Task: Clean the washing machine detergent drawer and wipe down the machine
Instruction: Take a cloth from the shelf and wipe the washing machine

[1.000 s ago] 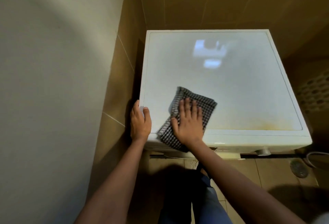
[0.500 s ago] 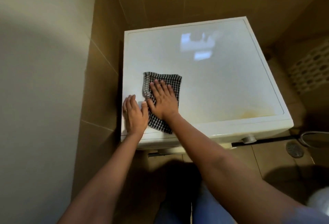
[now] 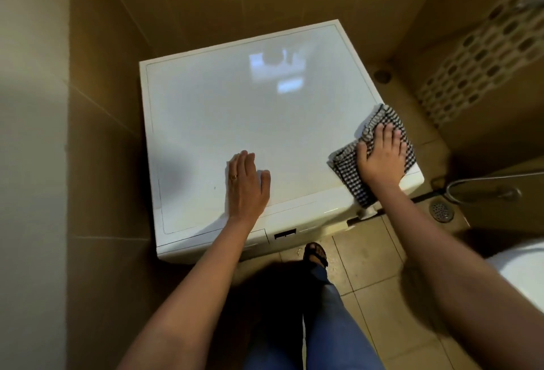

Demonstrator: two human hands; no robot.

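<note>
Closest to the camera a leg in blue jeans (image 3: 332,325) and a sandalled foot (image 3: 316,253) stand on the tiled floor, right up against the front of the white washing machine (image 3: 235,122). Both bare forearms reach out over it. At the front left of the machine, what looks like the detergent drawer (image 3: 256,237) sits flush and shut, partly behind the left forearm. Nothing shows whether its inside has been cleaned, so that half of the job has to be counted as open. The left hand (image 3: 245,184), with a ring (image 3: 234,176) on one finger, lies flat on the lid near the front edge, fingers straight and close together and thumb out to the side. It holds nothing and seems only to brace. The right hand (image 3: 381,158) presses down with its fingers slightly spread on a black-and-white checked cloth (image 3: 348,169) at the front right corner of the lid, where the cloth bunches under the fingertips and hangs over the edge. The wipe-down is judged to be under way on the top. The rest of the lid is bare and glossy enough to mirror a window, though whether all of it has been wiped cannot be told. The front and sides are probably left to do. The left side stands close to a tiled wall, which would hinder reaching it. To the right a white knob (image 3: 368,213) juts from the front, with a floor drain (image 3: 440,211) and a metal hose (image 3: 482,191) beyond. Farther back a perforated basket (image 3: 482,55) crowds the right flank.
</note>
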